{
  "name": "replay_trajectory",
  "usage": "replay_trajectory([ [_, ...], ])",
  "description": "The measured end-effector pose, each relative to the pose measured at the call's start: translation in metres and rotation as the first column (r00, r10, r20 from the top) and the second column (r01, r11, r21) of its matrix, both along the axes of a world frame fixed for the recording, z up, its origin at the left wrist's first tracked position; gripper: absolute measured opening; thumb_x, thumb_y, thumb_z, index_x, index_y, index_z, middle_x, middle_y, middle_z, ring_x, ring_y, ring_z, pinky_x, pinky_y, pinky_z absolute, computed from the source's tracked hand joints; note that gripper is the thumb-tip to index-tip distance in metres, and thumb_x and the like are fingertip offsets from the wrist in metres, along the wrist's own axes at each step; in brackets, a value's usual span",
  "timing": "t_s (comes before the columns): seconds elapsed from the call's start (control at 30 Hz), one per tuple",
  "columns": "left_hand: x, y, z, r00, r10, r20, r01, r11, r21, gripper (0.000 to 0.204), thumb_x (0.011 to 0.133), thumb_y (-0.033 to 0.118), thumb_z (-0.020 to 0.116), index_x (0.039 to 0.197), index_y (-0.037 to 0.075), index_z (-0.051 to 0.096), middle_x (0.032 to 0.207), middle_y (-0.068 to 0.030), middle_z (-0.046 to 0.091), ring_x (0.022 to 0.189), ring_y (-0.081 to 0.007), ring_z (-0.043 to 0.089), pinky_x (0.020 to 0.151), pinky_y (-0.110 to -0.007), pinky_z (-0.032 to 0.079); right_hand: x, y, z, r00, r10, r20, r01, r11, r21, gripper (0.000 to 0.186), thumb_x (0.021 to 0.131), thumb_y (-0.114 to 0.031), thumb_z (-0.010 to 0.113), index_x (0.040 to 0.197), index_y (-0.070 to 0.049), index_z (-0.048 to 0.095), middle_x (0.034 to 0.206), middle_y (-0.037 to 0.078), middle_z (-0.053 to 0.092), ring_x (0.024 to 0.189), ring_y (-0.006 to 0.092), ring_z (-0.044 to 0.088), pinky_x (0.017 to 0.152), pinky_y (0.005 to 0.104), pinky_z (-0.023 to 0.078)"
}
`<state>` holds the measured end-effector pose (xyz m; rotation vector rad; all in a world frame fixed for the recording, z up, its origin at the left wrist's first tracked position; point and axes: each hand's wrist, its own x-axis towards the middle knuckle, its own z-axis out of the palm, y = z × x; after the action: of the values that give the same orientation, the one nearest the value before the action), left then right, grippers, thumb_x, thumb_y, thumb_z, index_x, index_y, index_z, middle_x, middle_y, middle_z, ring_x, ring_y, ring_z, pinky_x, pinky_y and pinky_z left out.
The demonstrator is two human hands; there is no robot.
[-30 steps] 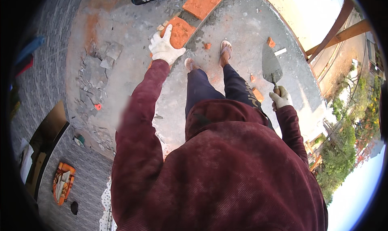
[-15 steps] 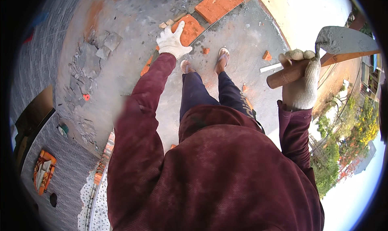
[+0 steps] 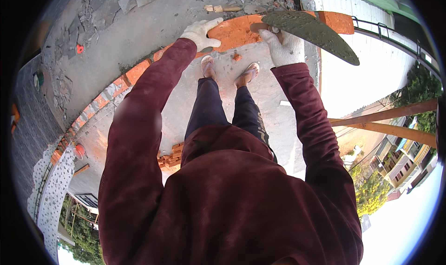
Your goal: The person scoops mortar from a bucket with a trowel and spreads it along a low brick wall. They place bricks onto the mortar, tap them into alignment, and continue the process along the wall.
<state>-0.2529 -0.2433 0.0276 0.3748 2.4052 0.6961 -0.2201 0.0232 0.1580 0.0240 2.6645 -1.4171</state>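
My left hand (image 3: 200, 34), in a white knit glove, is at the left end of an orange brick (image 3: 231, 33). Its thumb and forefinger straddle that end, one along each side. My right hand (image 3: 286, 50), gloved too, is closed round the handle of a trowel (image 3: 311, 33). The blade, coated in grey mortar, points to the right and hides part of the brick row. The handle's butt hangs over the brick, pointing left; whether it touches cannot be told.
A curved row of bricks (image 3: 138, 72) runs down to the left. Another brick (image 3: 337, 22) lies beyond the blade. My sandalled feet stand near a brick chip (image 3: 237, 57). Broken slabs (image 3: 103, 7) lie far left, and stacked bricks (image 3: 173, 157) lie beside my legs. Wooden beams (image 3: 385, 132) cross at right.
My right hand has brought the trowel from the far right in over the brick row. My left hand has stayed at the brick, now at its end. The view has turned.
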Motion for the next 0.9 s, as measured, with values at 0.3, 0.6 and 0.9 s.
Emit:
replay_trajectory([
  [0.3, 0.012, 0.001, -0.021, 0.997, 0.024, -0.070, -0.021, 0.999, 0.046, 0.088, 0.077, 0.046, 0.078, 0.157, 0.031, 0.045, 0.139, -0.0126, 0.060, 0.131, -0.0356, 0.055, 0.112, -0.047, 0.043, -0.007, -0.009, -0.072, 0.993, 0.112, 0.041, -0.119, 0.949, 0.291, 0.038, 0.092, -0.019, 0.078, 0.122, -0.001, 0.065, 0.102, 0.007, 0.070, 0.095, 0.0172, 0.068, 0.092, 0.0307, 0.054],
  [0.6, 0.001, 0.008, 0.006, 0.999, -0.021, 0.042, 0.024, 0.998, -0.058, 0.089, 0.075, 0.044, 0.078, 0.157, 0.029, 0.047, 0.132, -0.0105, 0.060, 0.128, -0.0317, 0.054, 0.111, -0.043, 0.041, 0.019, 0.023, -0.126, 0.993, 0.109, 0.039, -0.113, 0.846, 0.520, 0.043, 0.093, -0.024, 0.078, 0.133, -0.012, 0.067, 0.132, 0.013, 0.069, 0.116, 0.0273, 0.068, 0.101, 0.0404, 0.051],
  [0.9, 0.006, 0.008, -0.003, 0.995, 0.088, -0.037, -0.089, 0.995, -0.041, 0.083, 0.077, 0.044, 0.078, 0.154, 0.029, 0.051, 0.135, -0.0071, 0.063, 0.128, -0.0289, 0.055, 0.114, -0.045, 0.035, 0.024, 0.001, -0.065, 0.981, -0.184, 0.065, 0.195, 0.923, -0.331, 0.042, 0.092, -0.021, 0.079, 0.130, -0.008, 0.068, 0.129, 0.009, 0.069, 0.122, 0.0221, 0.064, 0.105, 0.0402, 0.048],
])
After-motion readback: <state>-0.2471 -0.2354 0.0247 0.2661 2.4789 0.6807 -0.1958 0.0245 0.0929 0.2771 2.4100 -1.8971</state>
